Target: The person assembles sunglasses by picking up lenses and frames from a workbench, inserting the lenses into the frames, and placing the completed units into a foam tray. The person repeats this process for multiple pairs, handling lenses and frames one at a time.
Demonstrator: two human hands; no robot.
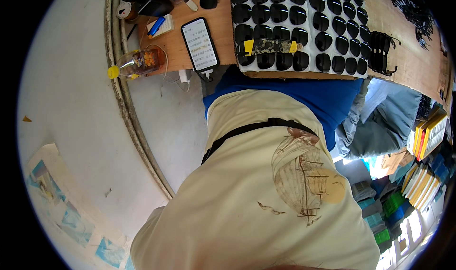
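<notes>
Neither of my hands shows in the head view; my cream shirt and black apron-like strap fill the middle. On the table's front part lies a white sheet [308, 37] bearing several rows of dark sunglass lenses [279, 13]. A camouflage-patterned strip with yellow ends [270, 46] rests across the lower left lenses. Beside the sheet's right edge stands a row of black glasses frames [380, 54]. A phone with a lit screen of text [200, 43] lies left of the sheet, a cable plugged into its near end.
A bottle with a yellow cap [142, 62] lies at the wooden table's [171, 56] left edge, near a blue lighter [156, 26] and a black box [154, 4]. More black frames [411, 9] are heaped far right. A grey cloth bundle [387, 123] and stacked boxes [422, 184] sit lower right.
</notes>
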